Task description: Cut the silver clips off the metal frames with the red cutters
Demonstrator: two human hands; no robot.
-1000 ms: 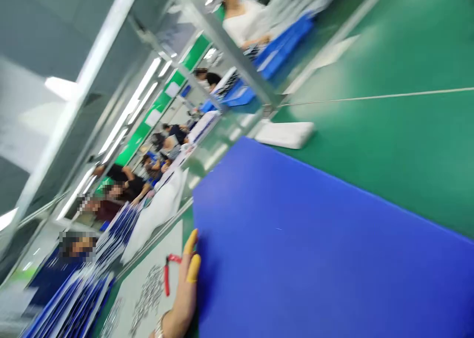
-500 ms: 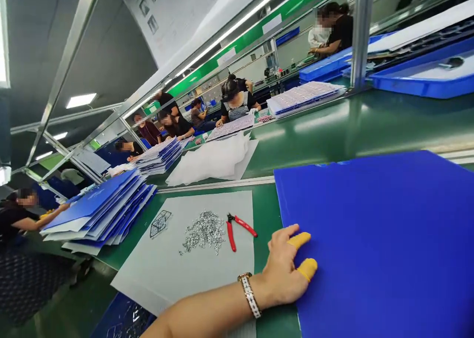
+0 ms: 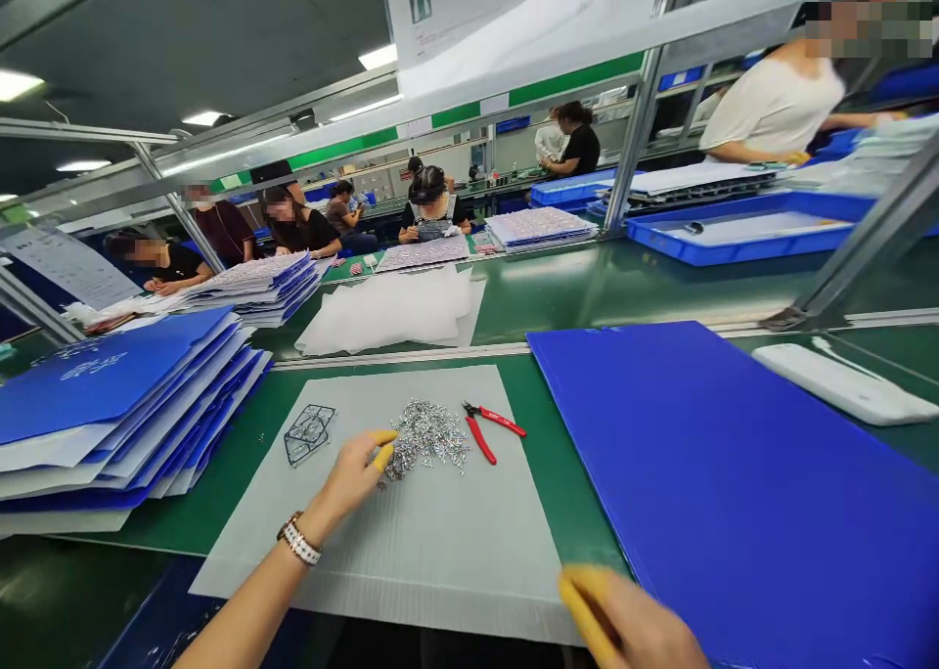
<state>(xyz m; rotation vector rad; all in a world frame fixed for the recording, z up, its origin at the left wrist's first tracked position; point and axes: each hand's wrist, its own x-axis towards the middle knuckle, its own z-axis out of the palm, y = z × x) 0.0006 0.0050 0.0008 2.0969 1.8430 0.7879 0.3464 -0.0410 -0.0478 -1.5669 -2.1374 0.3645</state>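
Observation:
My left hand (image 3: 358, 468) reaches onto a grey corrugated sheet (image 3: 411, 552). Its yellow-capped fingertips pinch together at the left edge of a pile of small silvery metal parts (image 3: 432, 436); what the pinch holds is too small to see. Red-handled pliers (image 3: 493, 427) lie just right of the pile. A small wire-like frame piece (image 3: 309, 432) lies to the left of my hand. My right hand (image 3: 631, 628) is at the bottom edge, smeared by motion, with yellow finger caps. It is beside the near left edge of a large blue sheet (image 3: 734, 473).
A fanned stack of blue folders (image 3: 110, 395) fills the left of the green bench. White foam sheets (image 3: 392, 307) lie behind the grey sheet. A white pad (image 3: 843, 387) is at the right. Blue trays (image 3: 740, 231) and several seated co-workers are beyond a metal frame post (image 3: 632, 156).
My left hand left the blue sheet's edge and moved left to the pile of metal parts. My right hand came into view at the bottom. The camera swung level and rightward.

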